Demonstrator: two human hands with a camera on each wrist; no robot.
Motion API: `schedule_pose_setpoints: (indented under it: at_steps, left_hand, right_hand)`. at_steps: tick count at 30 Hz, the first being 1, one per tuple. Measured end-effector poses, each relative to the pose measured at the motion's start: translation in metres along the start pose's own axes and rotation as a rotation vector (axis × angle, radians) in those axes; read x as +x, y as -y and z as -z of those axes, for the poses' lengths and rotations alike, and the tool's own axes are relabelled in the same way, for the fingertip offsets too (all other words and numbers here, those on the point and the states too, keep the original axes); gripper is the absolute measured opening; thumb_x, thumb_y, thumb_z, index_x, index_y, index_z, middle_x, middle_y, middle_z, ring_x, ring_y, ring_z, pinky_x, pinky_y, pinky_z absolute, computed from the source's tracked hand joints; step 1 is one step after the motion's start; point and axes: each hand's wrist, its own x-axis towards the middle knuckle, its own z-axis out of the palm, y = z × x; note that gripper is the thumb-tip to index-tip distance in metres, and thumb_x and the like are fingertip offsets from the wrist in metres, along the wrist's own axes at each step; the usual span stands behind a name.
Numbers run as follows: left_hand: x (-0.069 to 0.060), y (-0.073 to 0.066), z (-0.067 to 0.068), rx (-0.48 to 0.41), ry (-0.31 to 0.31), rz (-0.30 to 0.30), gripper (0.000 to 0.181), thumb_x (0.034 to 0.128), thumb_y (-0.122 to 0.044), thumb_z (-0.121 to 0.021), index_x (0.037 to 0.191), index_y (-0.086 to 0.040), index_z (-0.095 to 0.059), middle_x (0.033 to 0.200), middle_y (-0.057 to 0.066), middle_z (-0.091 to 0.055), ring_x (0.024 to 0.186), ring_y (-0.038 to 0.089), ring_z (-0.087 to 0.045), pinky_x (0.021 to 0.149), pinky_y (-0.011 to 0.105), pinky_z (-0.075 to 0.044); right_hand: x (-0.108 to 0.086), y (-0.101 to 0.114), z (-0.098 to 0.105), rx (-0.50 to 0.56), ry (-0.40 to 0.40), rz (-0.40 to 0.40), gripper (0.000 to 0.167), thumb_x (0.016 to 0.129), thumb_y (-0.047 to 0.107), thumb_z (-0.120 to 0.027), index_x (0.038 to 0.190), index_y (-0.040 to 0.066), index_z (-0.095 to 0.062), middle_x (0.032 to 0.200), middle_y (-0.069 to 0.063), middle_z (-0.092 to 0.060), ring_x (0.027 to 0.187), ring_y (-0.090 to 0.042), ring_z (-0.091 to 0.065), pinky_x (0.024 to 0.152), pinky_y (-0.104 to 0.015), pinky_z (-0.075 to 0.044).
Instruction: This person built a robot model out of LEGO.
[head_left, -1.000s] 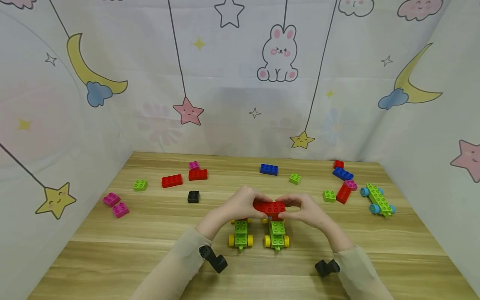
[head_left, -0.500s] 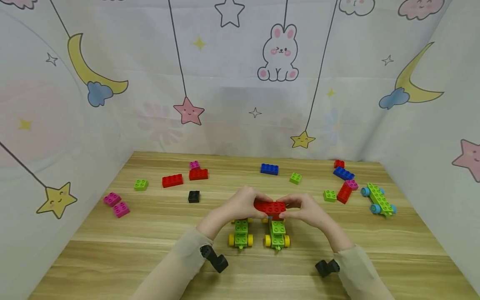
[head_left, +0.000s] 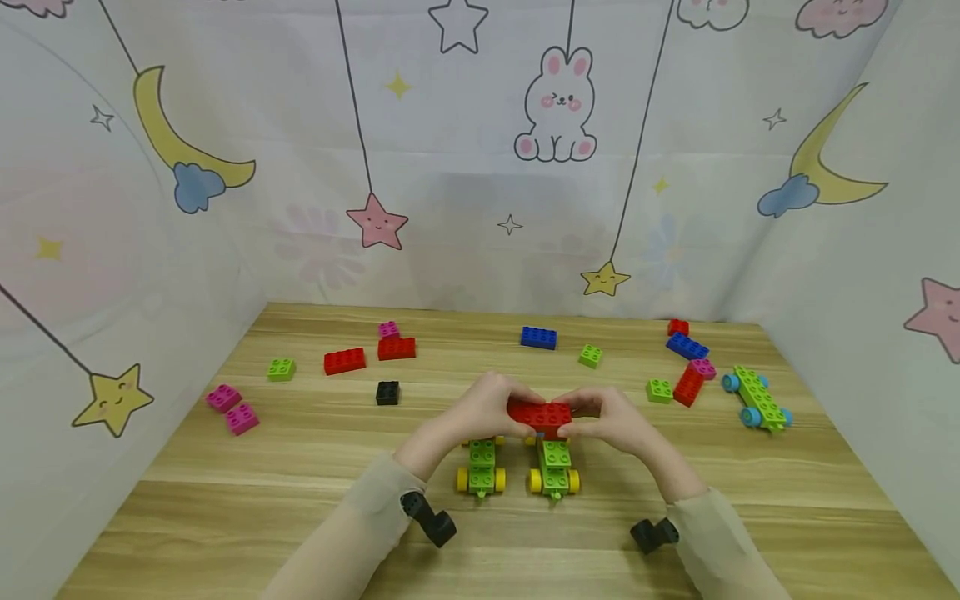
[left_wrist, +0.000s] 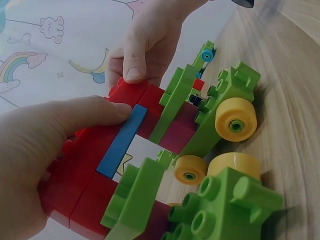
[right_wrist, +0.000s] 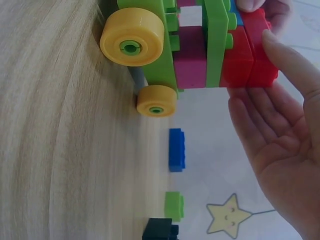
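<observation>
Wood-grain table (head_left: 525, 542) here, cartoon-print curtain (head_left: 465, 275) behind. Just below centre in the head view, we've got the left hand (head_left: 489, 407) and right hand (head_left: 609, 418) pinching red bricks (head_left: 546, 418) that sit across two green cars (head_left: 556, 481).

Layout on the tabletop (head_left: 195, 500)

Lower centre: left wheeled build (head_left: 482, 479) beside right wheeled build (head_left: 555, 479), bridged on top by a brick row (head_left: 551, 418) between left hand (head_left: 495, 406) and right hand (head_left: 611, 418). Farther back, at left, middle and right: loose bricks (head_left: 344, 362). Toward right edge: wheeled base (head_left: 757, 400). Upper frame, behind all: cloth (head_left: 465, 275).
</observation>
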Motion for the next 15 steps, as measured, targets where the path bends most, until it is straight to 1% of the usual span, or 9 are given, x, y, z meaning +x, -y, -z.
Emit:
schedule_pose_setpoints:
  at_steps: [5,11,15]
  left_hand:
    - [-0.0006,0.0009,-0.0019,0.000,-0.017,-0.005,0.039,0.0787,-0.011,-0.081,0.116,-0.006,-0.072,0.108,0.009,-0.074,0.088,0.016,-0.069,0.072,0.018,-0.053]
    - [-0.0022,-0.0002,-0.0034,0.012,-0.036,-0.006,0.039,0.0779,-0.010,-0.082,0.116,-0.006,-0.072,0.107,0.009,-0.074,0.087,0.015,-0.068,0.070,0.018,-0.052]
    - [-0.0023,0.0005,-0.0036,0.018,-0.040,-0.013,0.040,0.0777,-0.010,-0.082,0.116,-0.006,-0.072,0.107,0.008,-0.074,0.087,0.014,-0.068,0.071,0.018,-0.052]
  right_hand:
    - [0.0009,0.0003,0.0000,0.005,0.002,-0.014,0.040,0.084,0.024,-0.078,0.116,0.001,-0.069,0.112,-0.015,-0.071,0.097,-0.019,-0.068,0.084,-0.024,-0.054]
    - [0.0003,0.0015,0.0006,0.008,0.010,0.004,0.039,0.086,0.021,-0.076,0.116,-0.002,-0.069,0.111,-0.017,-0.071,0.098,-0.021,-0.069,0.085,-0.024,-0.055]
    - [0.0003,0.0020,0.0007,0.019,0.014,0.000,0.038,0.086,0.019,-0.076,0.116,-0.003,-0.068,0.111,-0.018,-0.070,0.098,-0.023,-0.069,0.085,-0.023,-0.054]
